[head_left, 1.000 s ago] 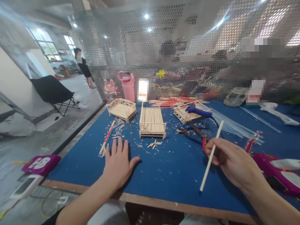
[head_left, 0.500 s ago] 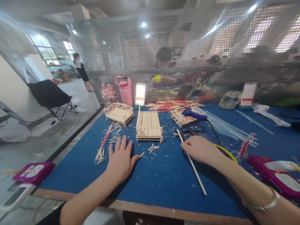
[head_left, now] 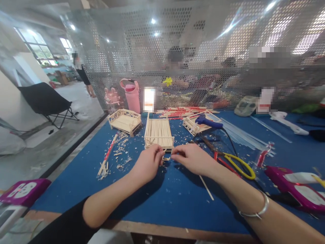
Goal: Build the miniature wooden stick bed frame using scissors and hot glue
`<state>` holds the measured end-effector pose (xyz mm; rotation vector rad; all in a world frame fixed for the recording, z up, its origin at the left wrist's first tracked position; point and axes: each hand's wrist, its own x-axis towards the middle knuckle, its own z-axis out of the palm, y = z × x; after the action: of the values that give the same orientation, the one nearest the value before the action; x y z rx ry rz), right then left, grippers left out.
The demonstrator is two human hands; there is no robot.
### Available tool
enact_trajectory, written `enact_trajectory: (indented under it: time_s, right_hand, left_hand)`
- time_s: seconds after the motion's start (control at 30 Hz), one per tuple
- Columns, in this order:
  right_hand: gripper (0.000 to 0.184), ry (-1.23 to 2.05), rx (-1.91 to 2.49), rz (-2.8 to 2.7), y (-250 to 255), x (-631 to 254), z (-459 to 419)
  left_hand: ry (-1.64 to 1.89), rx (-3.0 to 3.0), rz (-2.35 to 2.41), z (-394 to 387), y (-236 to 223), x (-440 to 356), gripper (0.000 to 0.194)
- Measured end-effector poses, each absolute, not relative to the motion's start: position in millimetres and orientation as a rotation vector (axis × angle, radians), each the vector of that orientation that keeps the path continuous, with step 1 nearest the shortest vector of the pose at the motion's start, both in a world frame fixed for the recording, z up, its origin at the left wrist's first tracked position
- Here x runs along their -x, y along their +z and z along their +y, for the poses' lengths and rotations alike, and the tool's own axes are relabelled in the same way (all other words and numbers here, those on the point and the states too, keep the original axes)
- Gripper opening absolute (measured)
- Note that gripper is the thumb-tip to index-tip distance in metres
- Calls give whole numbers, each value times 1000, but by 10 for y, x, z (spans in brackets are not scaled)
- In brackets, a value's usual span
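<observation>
My left hand [head_left: 149, 162] is closed, its fingertips pinching a short wooden stick piece [head_left: 165, 150] in front of the middle bed-shaped stick frame [head_left: 159, 130]. Facing it from the right is my right hand [head_left: 194, 158], thumb and forefinger slightly apart with nothing visible between them. More short pieces [head_left: 166, 158] lie on the blue table between the two hands. A long thin stick [head_left: 207, 188] rests on the table, partly hidden under my right hand and wrist.
Two other stick frames stand left [head_left: 125, 122] and right [head_left: 194, 123]. A blue glue gun [head_left: 209, 122] rests on the right one. Yellow-and-red-handled pliers [head_left: 240, 166] lie beside my right forearm. Red-and-natural sticks [head_left: 182, 112], a pink bottle [head_left: 132, 96] and clear glue sticks [head_left: 238, 134] sit farther back.
My right hand has let go of the long stick and moved left. My left hand, flat on the table before, has moved right and closed at the short pieces.
</observation>
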<state>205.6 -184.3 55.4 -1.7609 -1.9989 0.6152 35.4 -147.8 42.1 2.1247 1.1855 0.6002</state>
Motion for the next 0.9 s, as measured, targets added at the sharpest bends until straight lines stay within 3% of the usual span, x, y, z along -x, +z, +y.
enact_trajectory:
  time_s: [0.17,0.33,0.4,0.5,0.57,0.67,0.8,0.9]
  right_hand:
    - [23,1079,1353,-1624,288,-1981,-1787]
    - [25,1193,1342,-1496,174,-1945,-1826]
    - [27,1208,1401,-1477,177,-1918,-1828]
    - [29,1241,1487,-1465,244,-1891,-1841]
    - [26,1092,1546,-1581,338,-1935,-1904]
    - [26,548,1714,-1686,454,-2201,-2113]
    - [34,5,2255,-1556,308,-2851,-2413]
    - [37,-64,2393,-1643,115,-3197,-2494]
  left_hand:
    - [732,-1905,930,-1510,223,-452,17]
    - [707,-1681,817,-1518,152,-400,22]
    - [697,-1791,865,-1515,175,-367,29]
    - [662,-2017,916,-1505,208,-328,26]
    - [659,-2037,919,-1497,209,-321,27]
    - [674,-1802,930,-1495,205,-348,30]
    - [593,-1172,961,-1516,259,-415,10]
    - [570,-982,954,-1538,300,-446,5]
